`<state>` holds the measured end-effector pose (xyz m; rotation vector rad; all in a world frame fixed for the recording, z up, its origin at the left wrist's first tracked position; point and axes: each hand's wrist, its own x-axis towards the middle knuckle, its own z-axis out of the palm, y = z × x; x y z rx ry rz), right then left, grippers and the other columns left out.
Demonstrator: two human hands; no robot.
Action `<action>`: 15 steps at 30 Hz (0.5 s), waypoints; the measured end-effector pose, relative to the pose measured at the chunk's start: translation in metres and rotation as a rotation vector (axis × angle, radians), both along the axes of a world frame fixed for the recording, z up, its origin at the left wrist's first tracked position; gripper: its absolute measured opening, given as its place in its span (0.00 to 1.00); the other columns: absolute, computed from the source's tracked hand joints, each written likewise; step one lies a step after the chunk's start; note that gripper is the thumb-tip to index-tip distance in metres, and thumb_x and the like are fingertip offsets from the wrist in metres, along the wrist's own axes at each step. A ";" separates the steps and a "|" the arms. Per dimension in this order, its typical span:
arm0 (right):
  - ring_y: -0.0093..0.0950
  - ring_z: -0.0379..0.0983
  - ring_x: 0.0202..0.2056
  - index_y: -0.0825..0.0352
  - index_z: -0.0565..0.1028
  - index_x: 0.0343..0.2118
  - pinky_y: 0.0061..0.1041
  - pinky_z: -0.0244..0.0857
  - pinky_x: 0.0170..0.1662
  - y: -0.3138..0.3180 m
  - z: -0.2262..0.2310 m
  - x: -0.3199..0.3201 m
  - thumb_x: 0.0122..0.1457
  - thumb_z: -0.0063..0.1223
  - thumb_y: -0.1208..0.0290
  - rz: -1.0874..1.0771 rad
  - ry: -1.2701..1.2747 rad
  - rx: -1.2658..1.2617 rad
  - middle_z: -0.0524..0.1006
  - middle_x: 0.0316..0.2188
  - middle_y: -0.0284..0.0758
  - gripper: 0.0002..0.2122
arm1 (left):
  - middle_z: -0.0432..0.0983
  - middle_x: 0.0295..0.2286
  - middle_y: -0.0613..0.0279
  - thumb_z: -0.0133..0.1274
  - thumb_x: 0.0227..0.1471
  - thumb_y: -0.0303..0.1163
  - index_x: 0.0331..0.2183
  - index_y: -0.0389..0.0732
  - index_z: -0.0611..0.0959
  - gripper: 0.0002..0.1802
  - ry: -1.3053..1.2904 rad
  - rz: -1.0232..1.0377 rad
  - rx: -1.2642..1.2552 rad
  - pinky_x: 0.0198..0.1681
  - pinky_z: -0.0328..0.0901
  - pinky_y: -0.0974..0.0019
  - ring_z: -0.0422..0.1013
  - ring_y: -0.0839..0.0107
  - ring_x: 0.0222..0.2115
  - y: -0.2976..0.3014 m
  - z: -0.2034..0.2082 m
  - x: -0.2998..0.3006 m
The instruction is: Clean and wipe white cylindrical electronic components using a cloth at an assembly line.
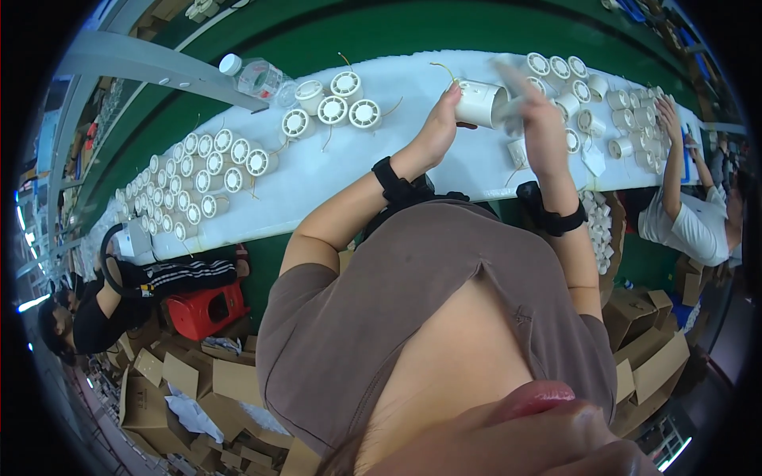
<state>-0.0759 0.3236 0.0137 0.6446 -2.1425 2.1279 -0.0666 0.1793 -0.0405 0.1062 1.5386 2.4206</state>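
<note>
Gripping a white cylinder [478,103] in the left hand [437,127] over the table [317,170]; honestly can't tell the grip of the right hand [543,131], way too blurry. Also seeing slotted white parts [334,110] on the table.

Bare tabletop [411,83] gives passage between the left hand [438,131] and five vented cylinders [333,111]. A held white cylinder [479,105] obstructs the gap toward the right hand [546,133], whose right side clustered cylinders [591,123] crowd.
</note>
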 end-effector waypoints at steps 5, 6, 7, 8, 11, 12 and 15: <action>0.28 0.67 0.37 0.68 0.68 0.37 0.22 0.61 0.37 0.000 0.007 0.008 0.51 0.29 0.75 -0.028 0.324 0.715 0.68 0.39 0.36 0.14 | 0.66 0.32 0.52 0.34 0.48 0.46 0.36 0.34 0.63 0.23 0.239 0.124 -0.337 0.39 0.56 0.67 0.63 0.67 0.33 -0.007 -0.003 0.003; 0.28 0.67 0.37 0.68 0.68 0.37 0.22 0.61 0.37 0.001 0.001 0.008 0.51 0.29 0.75 -0.030 0.323 0.712 0.68 0.39 0.36 0.14 | 0.66 0.32 0.52 0.34 0.48 0.46 0.36 0.34 0.63 0.23 0.238 0.122 -0.339 0.39 0.56 0.67 0.63 0.67 0.33 -0.007 -0.003 0.003; 0.28 0.67 0.34 0.69 0.68 0.37 0.21 0.62 0.34 0.003 -0.012 0.007 0.50 0.32 0.76 0.021 0.104 0.562 0.69 0.36 0.36 0.13 | 0.66 0.32 0.53 0.38 0.45 0.46 0.36 0.34 0.64 0.24 0.438 0.226 -0.400 0.41 0.55 0.65 0.63 0.66 0.33 -0.007 -0.001 0.002; 0.27 0.68 0.32 0.70 0.67 0.37 0.21 0.62 0.32 0.006 -0.022 0.005 0.49 0.35 0.77 0.071 -0.108 0.408 0.70 0.33 0.36 0.12 | 0.66 0.31 0.53 0.42 0.43 0.46 0.36 0.35 0.64 0.25 0.643 0.331 -0.457 0.42 0.53 0.64 0.63 0.65 0.32 -0.005 0.003 0.001; 0.24 0.69 0.31 0.70 0.66 0.38 0.20 0.63 0.31 0.003 -0.007 0.029 0.49 0.37 0.77 0.148 -0.469 0.112 0.71 0.32 0.35 0.12 | 0.66 0.32 0.54 0.48 0.38 0.46 0.35 0.37 0.64 0.27 0.943 0.420 -0.591 0.44 0.51 0.60 0.62 0.64 0.34 -0.012 0.014 -0.003; 0.22 0.68 0.32 0.70 0.66 0.37 0.20 0.62 0.33 0.000 0.008 0.045 0.49 0.38 0.77 0.171 -0.617 -0.025 0.70 0.33 0.34 0.12 | 0.65 0.33 0.54 0.51 0.36 0.46 0.35 0.37 0.64 0.28 1.041 0.401 -0.667 0.45 0.50 0.59 0.62 0.64 0.35 -0.018 0.019 -0.005; 0.20 0.67 0.34 0.69 0.65 0.38 0.20 0.62 0.33 0.010 0.002 0.058 0.49 0.38 0.76 0.137 -0.695 -0.116 0.70 0.34 0.34 0.12 | 0.66 0.34 0.55 0.54 0.32 0.46 0.35 0.38 0.64 0.30 1.153 0.302 -0.776 0.46 0.49 0.57 0.62 0.63 0.36 -0.023 0.028 -0.005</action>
